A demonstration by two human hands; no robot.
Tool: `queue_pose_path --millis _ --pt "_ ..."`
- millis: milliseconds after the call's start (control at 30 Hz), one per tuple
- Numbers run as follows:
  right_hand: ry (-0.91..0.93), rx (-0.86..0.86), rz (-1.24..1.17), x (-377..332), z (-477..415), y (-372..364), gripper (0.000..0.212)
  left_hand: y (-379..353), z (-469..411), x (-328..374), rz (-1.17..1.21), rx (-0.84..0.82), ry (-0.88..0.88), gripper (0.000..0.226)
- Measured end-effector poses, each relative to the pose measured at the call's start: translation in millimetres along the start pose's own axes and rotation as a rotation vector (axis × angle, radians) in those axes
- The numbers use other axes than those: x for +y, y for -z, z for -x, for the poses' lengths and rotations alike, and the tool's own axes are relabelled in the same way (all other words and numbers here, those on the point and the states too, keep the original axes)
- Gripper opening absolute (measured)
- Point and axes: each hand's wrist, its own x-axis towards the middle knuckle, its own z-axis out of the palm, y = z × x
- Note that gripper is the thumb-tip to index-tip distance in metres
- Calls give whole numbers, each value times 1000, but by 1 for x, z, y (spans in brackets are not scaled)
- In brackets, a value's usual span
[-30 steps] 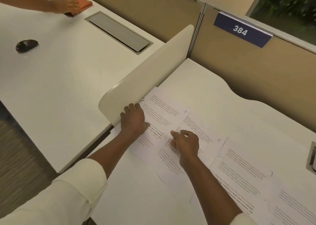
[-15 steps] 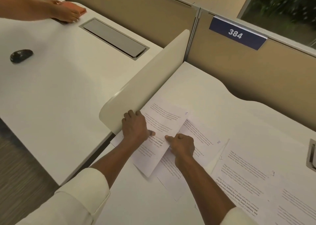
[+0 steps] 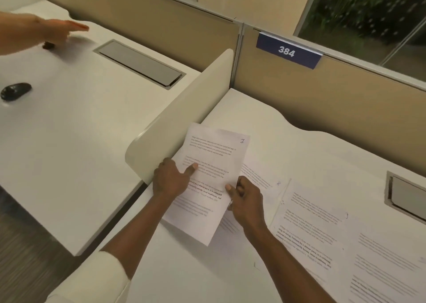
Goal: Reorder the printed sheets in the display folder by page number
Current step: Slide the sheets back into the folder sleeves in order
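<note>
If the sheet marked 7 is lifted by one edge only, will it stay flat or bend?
Probably bends: the sheet marked 7 is thin paper, and left hand and right hand hold opposite edges. Likely light; it may slide on the smooth desk.

place: open-plan office | evidence: tan cubicle partitions [image 3: 161,24]; blue plate "384" [image 3: 288,50]; white worktop [image 3: 265,123] with cable hatch [image 3: 140,64]; computer mouse [image 3: 15,91]

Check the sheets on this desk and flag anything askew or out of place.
The sheet marked 7, pinched by the left hand and right hand, sits tilted and overlaps the sheet marked 8. The other sheets to the right lie loose and overlapping on the desk. No display folder is in view.
</note>
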Motion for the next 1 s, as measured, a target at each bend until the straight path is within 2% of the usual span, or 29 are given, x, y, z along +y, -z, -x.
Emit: queue_pose_path --millis 133,233,333,633,867,1000 --pt "12 22 -34 15 27 34 17 5 34 5 283 -61 24 52" --pt "5 91 -66 27 51 63 20 2 55 4 321 -62 13 34" --pt "-20 135 -130 36 80 94 7 -4 84 14 369 -112 -33 19" --pt "-105 282 -178 93 157 187 8 -62 178 50 331 -306 -158 21" --pt "-92 325 -251 134 209 262 3 -106 259 73 314 -323 -224 19" --pt "-74 339 -308 155 238 309 9 -134 313 89 344 -324 -218 18"
